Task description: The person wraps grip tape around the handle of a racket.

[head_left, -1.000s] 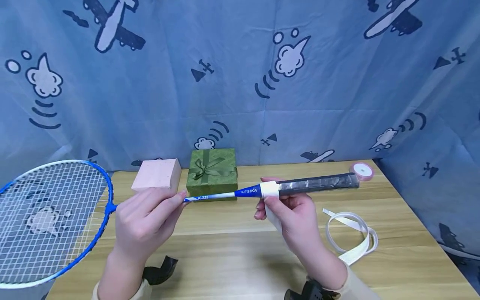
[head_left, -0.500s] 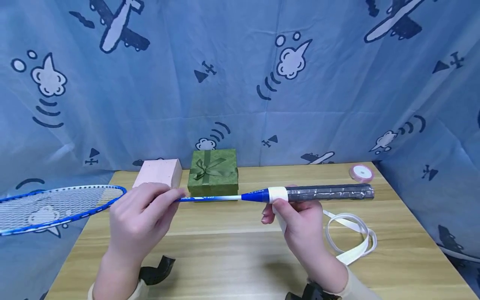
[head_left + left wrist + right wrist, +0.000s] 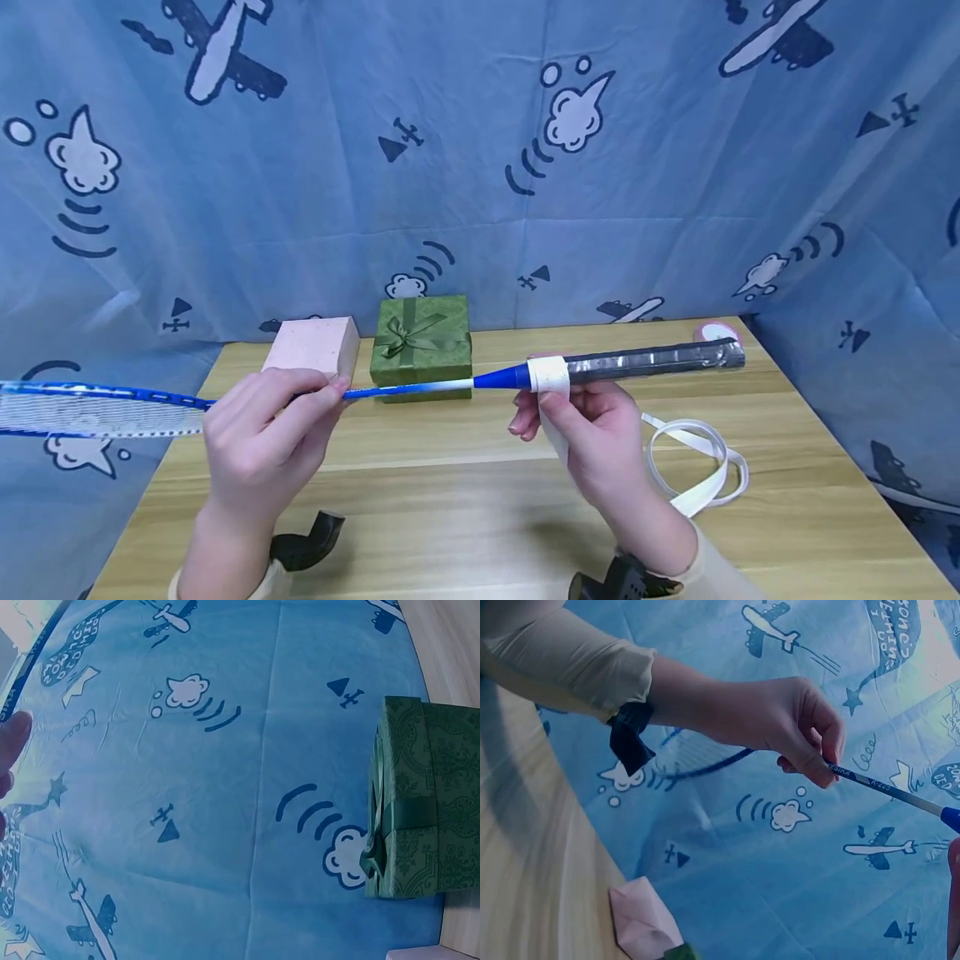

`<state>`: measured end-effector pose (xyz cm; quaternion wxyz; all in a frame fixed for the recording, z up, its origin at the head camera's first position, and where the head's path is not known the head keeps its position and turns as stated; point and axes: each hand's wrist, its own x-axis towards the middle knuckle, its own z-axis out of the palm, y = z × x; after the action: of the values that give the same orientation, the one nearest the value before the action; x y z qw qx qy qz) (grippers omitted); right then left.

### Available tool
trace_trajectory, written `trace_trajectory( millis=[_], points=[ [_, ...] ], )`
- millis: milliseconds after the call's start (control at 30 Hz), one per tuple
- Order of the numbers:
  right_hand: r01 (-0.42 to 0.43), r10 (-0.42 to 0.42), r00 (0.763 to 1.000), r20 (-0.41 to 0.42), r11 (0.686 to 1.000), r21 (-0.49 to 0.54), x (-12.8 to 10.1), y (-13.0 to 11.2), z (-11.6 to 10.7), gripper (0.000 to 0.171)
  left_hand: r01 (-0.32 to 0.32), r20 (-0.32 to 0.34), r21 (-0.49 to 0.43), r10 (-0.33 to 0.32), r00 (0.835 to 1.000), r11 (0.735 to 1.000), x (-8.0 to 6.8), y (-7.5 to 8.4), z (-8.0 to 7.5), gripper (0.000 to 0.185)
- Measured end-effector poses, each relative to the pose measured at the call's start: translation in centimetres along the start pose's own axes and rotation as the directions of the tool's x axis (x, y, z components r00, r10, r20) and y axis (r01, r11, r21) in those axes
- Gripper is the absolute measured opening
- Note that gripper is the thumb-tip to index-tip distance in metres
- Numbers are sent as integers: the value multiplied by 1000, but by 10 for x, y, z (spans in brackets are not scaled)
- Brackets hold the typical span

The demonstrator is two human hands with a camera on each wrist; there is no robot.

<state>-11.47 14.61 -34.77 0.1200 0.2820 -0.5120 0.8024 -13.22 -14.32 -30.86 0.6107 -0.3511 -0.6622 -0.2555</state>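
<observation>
A blue and white badminton racket (image 3: 444, 386) is held level above the table, its strung head (image 3: 97, 414) at the left seen nearly edge-on. My left hand (image 3: 273, 442) pinches the shaft between thumb and fingers; the right wrist view also shows this left hand (image 3: 787, 720) on the shaft. White grip tape (image 3: 549, 372) goes round the top of the black handle (image 3: 652, 361), just past the blue cone. My right hand (image 3: 596, 433) pinches that tape below the handle, thumb in front. The tape's strip runs down behind the right hand, partly hidden.
A green box with a bow (image 3: 422, 346) and a pink box (image 3: 315, 348) stand at the table's back. A pink-edged tape roll (image 3: 717, 331) sits back right, partly behind the handle. Looped white tape (image 3: 701, 502) lies by my right forearm. A patterned blue curtain (image 3: 480, 167) hangs behind.
The racket has turned about its shaft, so its head went from broad view to nearly edge-on. The handle end dipped, then rose again. Both hands keep their holds.
</observation>
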Motion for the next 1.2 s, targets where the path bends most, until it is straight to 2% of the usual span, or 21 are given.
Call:
trace_trajectory(
  millis=[167, 400, 500, 633, 767, 833, 933, 1033, 1200],
  points=[
    [-43, 36, 996, -79, 995, -90, -1, -3, 2, 12, -2, 40, -10, 2, 999, 1000, 0, -2, -3, 28],
    [-83, 57, 983, -173, 986, -143, -4, -5, 8, 19, -11, 59, 10, 10, 998, 1000, 0, -1, -5, 29],
    [-75, 51, 985, -166, 987, -144, -4, -3, 8, 19, -22, 45, -18, 23, 999, 1000, 1, -1, -5, 31],
    [-35, 24, 994, -111, 995, -98, -3, -3, 8, 25, -23, 35, -56, 25, 999, 998, 2, -2, -6, 32],
    [-29, 23, 997, -80, 996, -84, -2, -5, 7, 35, -3, 73, -45, 6, 997, 999, 1, -3, -8, 32],
    [-21, 15, 997, -77, 997, -79, -3, -6, 7, 29, 9, 92, -27, -7, 996, 1000, 1, -4, -8, 32],
    [-20, 12, 995, -99, 996, -84, -4, -5, 7, 19, 29, 103, 12, -30, 994, 1000, -1, -4, -8, 30],
    [-24, 11, 990, -138, 995, -92, -5, -3, 9, 17, 46, 96, 44, -50, 994, 998, -1, -2, -6, 27],
    [-35, 17, 982, -187, 995, -95, -5, 0, 11, 21, 35, 28, 58, -37, 999, 998, -2, 0, -1, 24]
  ],
)
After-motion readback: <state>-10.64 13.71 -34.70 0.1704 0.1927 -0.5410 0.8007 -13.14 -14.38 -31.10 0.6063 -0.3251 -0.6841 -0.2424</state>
